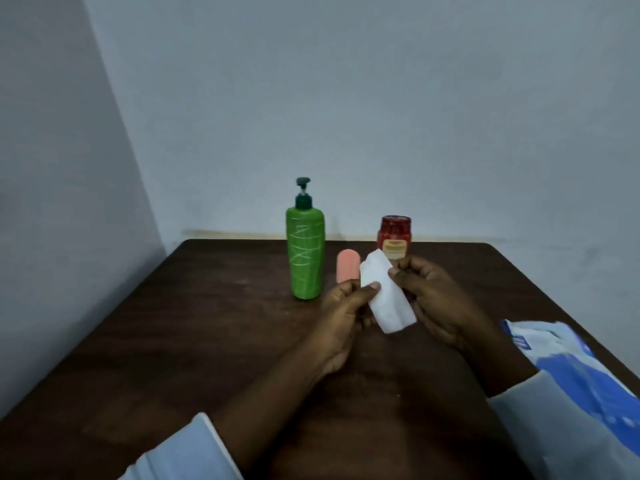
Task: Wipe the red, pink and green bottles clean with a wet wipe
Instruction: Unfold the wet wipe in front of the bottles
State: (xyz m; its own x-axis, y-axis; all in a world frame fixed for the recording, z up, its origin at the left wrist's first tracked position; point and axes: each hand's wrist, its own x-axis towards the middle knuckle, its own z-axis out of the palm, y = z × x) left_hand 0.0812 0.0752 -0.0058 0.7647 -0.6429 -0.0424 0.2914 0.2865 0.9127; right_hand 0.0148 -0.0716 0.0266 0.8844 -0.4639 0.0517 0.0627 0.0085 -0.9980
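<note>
Both hands hold a folded white wet wipe (385,301) above the middle of the dark wooden table (194,327) — the left hand (341,318) pinches its near-left edge with the thumb, and the right hand (437,301) pinches its right side. Toward the table's far edge stand three bottles: a tall, cylindrical green pump bottle (306,254), a small rounded pink bottle (344,266) just right of it, and a squat, glossy red bottle (396,237). A crinkled blue-and-white wipes pack (571,362) lies at the right edge.
</note>
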